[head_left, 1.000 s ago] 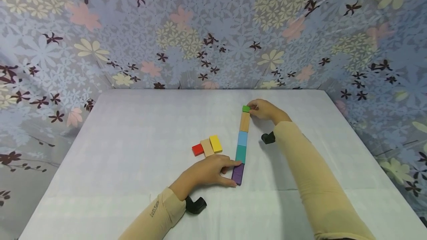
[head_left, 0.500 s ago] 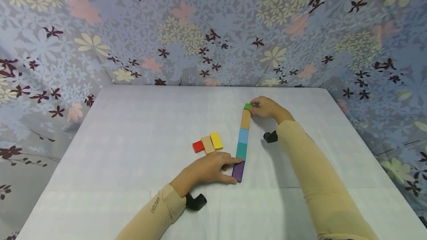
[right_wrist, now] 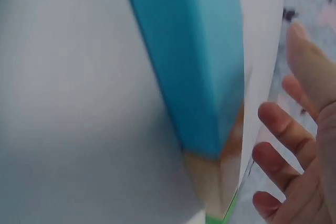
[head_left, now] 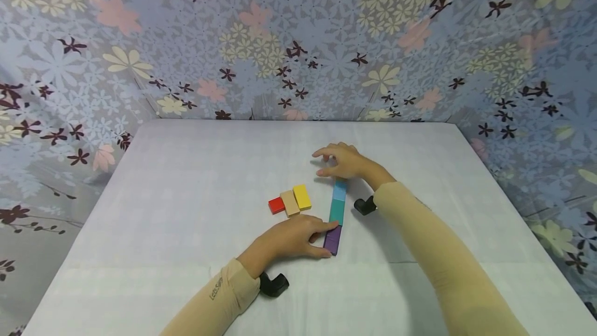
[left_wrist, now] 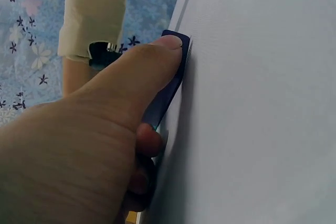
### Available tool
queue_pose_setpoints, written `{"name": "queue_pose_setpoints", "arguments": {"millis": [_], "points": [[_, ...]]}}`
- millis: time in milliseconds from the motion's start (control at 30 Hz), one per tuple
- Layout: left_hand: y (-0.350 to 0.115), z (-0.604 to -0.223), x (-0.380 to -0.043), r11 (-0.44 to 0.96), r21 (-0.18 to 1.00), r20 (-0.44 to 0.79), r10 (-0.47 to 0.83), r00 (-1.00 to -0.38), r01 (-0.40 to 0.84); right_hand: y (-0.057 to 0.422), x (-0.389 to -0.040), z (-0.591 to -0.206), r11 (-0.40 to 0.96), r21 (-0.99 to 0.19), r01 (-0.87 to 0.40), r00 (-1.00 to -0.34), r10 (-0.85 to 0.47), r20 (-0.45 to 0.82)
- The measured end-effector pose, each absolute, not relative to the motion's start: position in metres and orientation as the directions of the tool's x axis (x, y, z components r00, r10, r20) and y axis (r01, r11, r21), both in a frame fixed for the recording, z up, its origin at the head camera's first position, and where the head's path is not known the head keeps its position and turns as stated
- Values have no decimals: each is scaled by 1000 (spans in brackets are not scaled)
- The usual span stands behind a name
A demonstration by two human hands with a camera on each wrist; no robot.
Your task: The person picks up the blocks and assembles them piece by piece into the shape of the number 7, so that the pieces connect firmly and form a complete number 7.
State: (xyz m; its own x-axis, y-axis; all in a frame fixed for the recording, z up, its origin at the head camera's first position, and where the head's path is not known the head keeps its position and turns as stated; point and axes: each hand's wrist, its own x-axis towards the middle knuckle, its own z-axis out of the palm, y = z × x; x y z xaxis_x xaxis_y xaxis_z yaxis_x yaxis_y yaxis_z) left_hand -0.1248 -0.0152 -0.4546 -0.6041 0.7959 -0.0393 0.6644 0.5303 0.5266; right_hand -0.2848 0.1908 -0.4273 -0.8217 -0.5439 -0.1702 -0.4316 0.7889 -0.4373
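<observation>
A row of coloured blocks runs away from me on the white table. My left hand (head_left: 291,236) holds the purple block (head_left: 332,242) at the near end, thumb on its near end and index finger by its far end. Beyond it come a teal block (head_left: 337,212) and a light blue block (head_left: 339,191). My right hand (head_left: 347,162) hovers over the row's far part with fingers spread and nothing in them. It hides the tan block (right_wrist: 203,179) and the green block (right_wrist: 215,219) in the head view; both show in the right wrist view.
Left of the row, a red block (head_left: 276,205), a tan block (head_left: 290,203) and a yellow block (head_left: 302,197) lie side by side, close to my left hand. The white table (head_left: 196,180) ends at a floral cloth (head_left: 261,66) behind.
My right hand has let go of the green block and moved left and nearer, over the row. The left hand stays on the purple block.
</observation>
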Motion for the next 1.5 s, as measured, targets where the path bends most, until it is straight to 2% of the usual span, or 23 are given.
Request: {"name": "queue_pose_setpoints", "arguments": {"millis": [233, 600, 1133, 1267, 1500], "points": [[-16, -455, -121, 526, 492, -27, 806, -592, 694, 173, -268, -425, 729, -486, -482, -748, -631, -204], [-16, -456, -119, 516, 483, -15, 813, -582, 708, 166, -254, -428, 688, -517, -509, -701, -680, -215], [-16, -458, -118, 516, 496, -2, 805, -594, 698, 159, -246, -434, 674, -478, -564, -633, -724, -274], [-16, -457, -118, 515, 483, 5, 808, -590, 709, 158, -244, -432, 686, -461, -563, -640, -715, -282], [-14, -456, -118, 510, 493, 0, 810, -586, 705, 162, -248, -430, 724, -434, -536, -703, -668, -247]]}}
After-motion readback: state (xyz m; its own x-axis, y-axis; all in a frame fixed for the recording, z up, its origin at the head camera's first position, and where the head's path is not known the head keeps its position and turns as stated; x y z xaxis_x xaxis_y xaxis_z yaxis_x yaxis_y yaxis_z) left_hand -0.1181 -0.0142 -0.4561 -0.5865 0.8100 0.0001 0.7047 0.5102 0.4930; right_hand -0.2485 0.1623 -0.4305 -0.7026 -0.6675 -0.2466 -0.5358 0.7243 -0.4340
